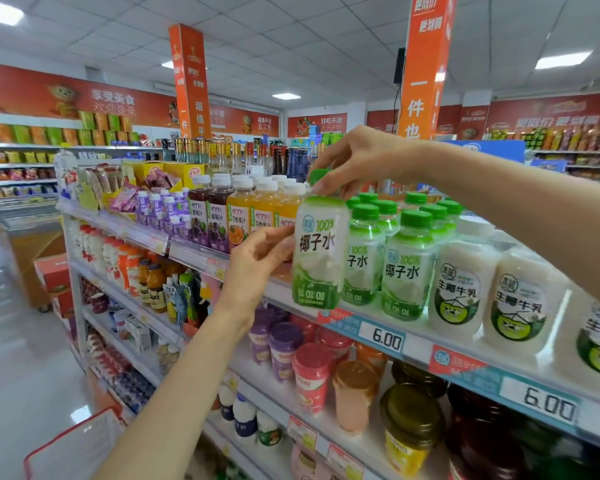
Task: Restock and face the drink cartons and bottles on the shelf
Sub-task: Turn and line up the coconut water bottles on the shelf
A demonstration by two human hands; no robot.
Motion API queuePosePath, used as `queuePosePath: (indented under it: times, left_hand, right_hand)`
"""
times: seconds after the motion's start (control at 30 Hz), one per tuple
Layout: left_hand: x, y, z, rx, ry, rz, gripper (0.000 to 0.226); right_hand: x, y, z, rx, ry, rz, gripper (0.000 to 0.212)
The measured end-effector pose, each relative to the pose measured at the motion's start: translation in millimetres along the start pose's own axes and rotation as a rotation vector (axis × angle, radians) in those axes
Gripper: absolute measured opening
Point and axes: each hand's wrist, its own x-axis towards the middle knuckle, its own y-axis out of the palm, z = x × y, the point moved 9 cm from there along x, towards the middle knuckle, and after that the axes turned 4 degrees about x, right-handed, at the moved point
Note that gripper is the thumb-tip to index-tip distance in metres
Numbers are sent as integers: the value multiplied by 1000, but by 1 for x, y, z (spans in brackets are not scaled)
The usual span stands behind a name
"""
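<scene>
Head view: lowest and nearest, at the lower left of the frame, is the corner of a red-rimmed basket [73,441], with the left forearm rising past it. The left hand [257,258] sits at the middle of the frame, its thumb and bent fingertips held against the left side of a coconut water bottle [321,251]. The right hand [357,161] reaches in from the right edge and pinches that bottle's green cap [317,175] from above. The bottle stands upright at the front edge of the top shelf [416,348], just above a price tag [385,339] reading 6.00.

To its right more green-capped coconut water bottles [407,268] stand in rows, and beyond those, white coconut milk bottles [459,285] line the shelf front toward the right edge. Left of the held bottle are orange juice bottles [253,209], then purple grape juice bottles [208,216], all white-capped. On the shelf below stand lidded cups [312,372] in purple, red and orange.

Farther back, glass bottles [222,154] crowd the shelf top. Two orange pillars [189,81] rise to the ceiling, and red banners [111,98] run along the far walls.
</scene>
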Motion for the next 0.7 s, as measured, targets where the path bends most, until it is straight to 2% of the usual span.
queuePosePath:
  times: [0.13, 0.17, 0.23, 0.3, 0.37, 0.43, 0.57, 0.7]
  left_hand:
    - [-14, 21, 33, -89, -189, 253, 76]
    - [-17, 27, 38, -86, -197, 287, 78]
    - [-18, 32, 34, -71, -127, 243, 61]
    - [-14, 29, 24, -27, -65, 108, 41]
    - [-11, 27, 17, 34, 5, 36, 22]
    - [-9, 28, 10, 63, 64, 32, 12]
    - [-8, 33, 3, 67, 132, 72, 24]
    - [0, 41, 7, 84, 128, 125, 18]
  right_hand:
    - [-7, -27, -7, 75, -11, -26, 26]
    - [-9, -32, -9, 94, -13, -25, 24]
    - [-11, -38, -14, 135, -9, -19, 17]
    - [-11, -40, -21, 172, 9, -9, 16]
    - [-11, -39, -30, 228, 48, 12, 19]
    - [-10, -37, -40, 287, 82, 33, 28]
    - [-8, -42, -55, 321, 105, 40, 41]
    - [-9, -55, -56, 304, 97, 17, 44]
